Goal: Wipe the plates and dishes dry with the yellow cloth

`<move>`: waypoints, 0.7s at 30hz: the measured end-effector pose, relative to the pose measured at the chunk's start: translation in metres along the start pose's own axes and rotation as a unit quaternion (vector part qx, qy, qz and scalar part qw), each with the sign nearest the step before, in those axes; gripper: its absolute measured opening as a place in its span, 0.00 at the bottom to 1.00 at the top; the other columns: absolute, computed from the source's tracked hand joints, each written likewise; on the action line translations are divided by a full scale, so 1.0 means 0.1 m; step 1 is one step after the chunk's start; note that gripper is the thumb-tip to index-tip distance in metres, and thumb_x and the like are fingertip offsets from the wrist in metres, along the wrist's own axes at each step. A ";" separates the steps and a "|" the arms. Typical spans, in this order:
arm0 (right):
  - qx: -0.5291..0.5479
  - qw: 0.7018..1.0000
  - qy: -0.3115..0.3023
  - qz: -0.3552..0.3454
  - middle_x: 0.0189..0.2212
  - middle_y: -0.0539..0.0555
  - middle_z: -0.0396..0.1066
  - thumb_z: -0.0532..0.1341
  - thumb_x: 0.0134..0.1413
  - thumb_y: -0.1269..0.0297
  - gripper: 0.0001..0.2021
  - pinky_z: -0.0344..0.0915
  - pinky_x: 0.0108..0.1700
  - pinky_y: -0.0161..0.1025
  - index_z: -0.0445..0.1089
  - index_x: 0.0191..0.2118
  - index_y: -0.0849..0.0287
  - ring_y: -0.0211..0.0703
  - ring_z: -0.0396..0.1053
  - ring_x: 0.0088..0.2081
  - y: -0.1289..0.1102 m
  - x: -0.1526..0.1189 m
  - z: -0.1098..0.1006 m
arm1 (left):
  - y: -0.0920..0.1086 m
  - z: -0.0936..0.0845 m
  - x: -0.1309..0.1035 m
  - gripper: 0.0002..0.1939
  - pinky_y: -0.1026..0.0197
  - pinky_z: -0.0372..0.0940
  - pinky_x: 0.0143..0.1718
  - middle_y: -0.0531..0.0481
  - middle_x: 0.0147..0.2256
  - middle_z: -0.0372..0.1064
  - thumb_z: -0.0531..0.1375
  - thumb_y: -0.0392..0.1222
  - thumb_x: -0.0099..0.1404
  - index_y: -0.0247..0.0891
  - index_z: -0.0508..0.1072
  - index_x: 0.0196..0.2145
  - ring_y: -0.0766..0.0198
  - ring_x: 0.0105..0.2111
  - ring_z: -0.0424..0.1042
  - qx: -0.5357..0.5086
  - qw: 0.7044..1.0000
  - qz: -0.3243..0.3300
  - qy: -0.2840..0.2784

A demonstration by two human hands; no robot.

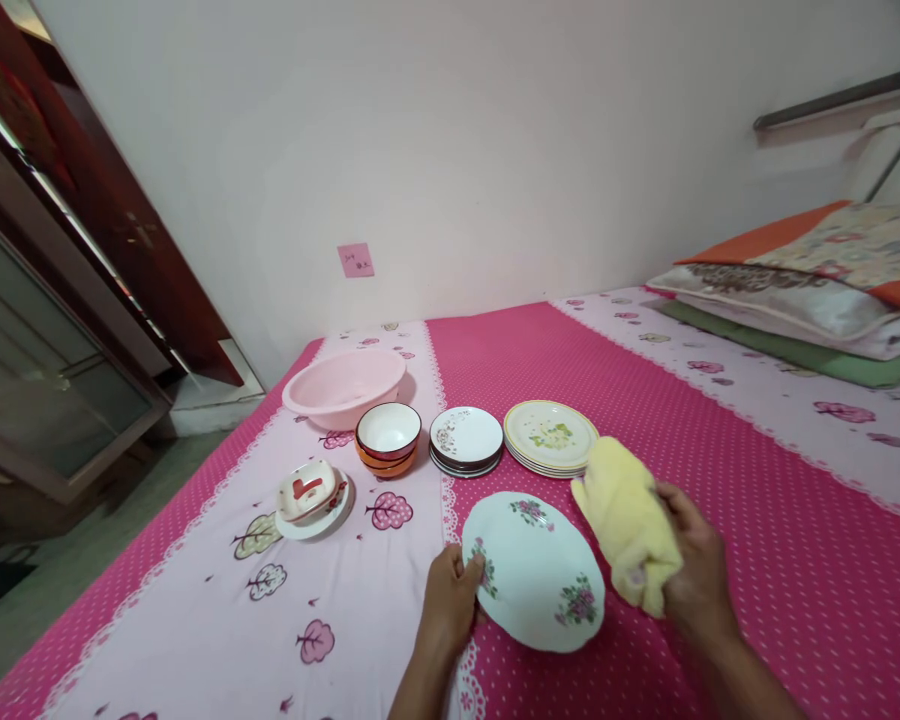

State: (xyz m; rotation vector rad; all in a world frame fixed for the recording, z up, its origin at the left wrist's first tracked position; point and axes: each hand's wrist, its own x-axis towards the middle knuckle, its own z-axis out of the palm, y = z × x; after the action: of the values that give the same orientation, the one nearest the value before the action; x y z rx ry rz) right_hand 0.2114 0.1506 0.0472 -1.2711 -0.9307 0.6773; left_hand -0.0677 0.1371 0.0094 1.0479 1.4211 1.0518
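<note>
My left hand (450,592) grips the left rim of a white plate (536,580) with pink and green flower sprigs, thumb on top. Bunched in my right hand (696,560) is a yellow cloth (630,520), close to the plate's right edge. Beyond the plate stands a stack of cream plates (551,436) with a green leaf print, partly hidden by the cloth. Left of that stack sits a pile of smaller white plates (466,438) with dark rims.
Stacked bowls (388,435) stand further left, in front of a pink basin (345,385). A small square dish (307,490) rests on a white plate (322,525). Everything lies on a pink patterned bedspread (375,620). Folded bedding (802,290) is piled at the right.
</note>
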 end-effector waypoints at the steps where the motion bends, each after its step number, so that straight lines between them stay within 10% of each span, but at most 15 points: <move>1: -0.015 1.000 -0.004 -0.010 0.32 0.54 0.77 0.63 0.56 0.43 0.23 0.69 0.26 0.40 0.73 0.45 0.59 0.48 0.72 0.28 -0.01 -0.06 0.09 | -0.01 0.00 -0.01 0.23 0.59 0.62 0.18 0.59 0.17 0.61 0.67 0.61 0.57 0.43 0.63 0.26 0.61 0.16 0.67 0.003 1.000 -0.015 -0.012; 7: -0.182 0.927 -0.234 -0.232 0.53 0.60 0.75 0.59 0.64 0.55 0.17 0.67 0.61 0.53 0.73 0.54 0.55 0.55 0.71 0.56 -0.08 -0.25 0.41 | 0.01 -0.01 -0.01 0.23 0.61 0.66 0.19 0.62 0.19 0.57 0.65 0.60 0.61 0.44 0.59 0.24 0.66 0.16 0.65 0.007 0.999 -0.040 -0.018; 11: -0.227 0.909 -0.231 -0.263 0.47 0.59 0.76 0.56 0.68 0.57 0.12 0.70 0.54 0.48 0.73 0.49 0.53 0.52 0.73 0.51 -0.27 -0.25 0.30 | 0.01 0.00 0.02 0.20 0.63 0.64 0.16 0.61 0.18 0.58 0.62 0.55 0.64 0.44 0.60 0.25 0.66 0.15 0.66 0.014 0.999 -0.040 -0.015; 16: -0.283 0.819 -0.455 -0.205 0.45 0.55 0.77 0.61 0.61 0.65 0.09 0.72 0.48 0.45 0.75 0.46 0.51 0.50 0.75 0.46 -0.27 -0.48 0.31 | -0.03 0.02 0.03 0.18 0.63 0.63 0.16 0.62 0.18 0.56 0.62 0.50 0.66 0.44 0.58 0.25 0.67 0.14 0.64 0.019 0.999 -0.032 -0.011; 21: -0.370 0.784 -0.423 -0.264 0.56 0.60 0.74 0.63 0.59 0.67 0.19 0.69 0.56 0.52 0.73 0.56 0.53 0.56 0.71 0.57 0.12 -0.57 0.53 | -0.03 0.03 0.02 0.15 0.64 0.62 0.16 0.62 0.19 0.57 0.61 0.44 0.65 0.44 0.58 0.26 0.67 0.14 0.64 0.028 0.999 -0.030 -0.012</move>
State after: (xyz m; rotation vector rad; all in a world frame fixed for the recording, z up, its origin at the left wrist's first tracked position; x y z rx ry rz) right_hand 0.1383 0.1305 0.0255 -1.2408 -2.3825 0.4079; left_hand -0.0651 0.1384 0.0056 1.0488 1.4617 0.9589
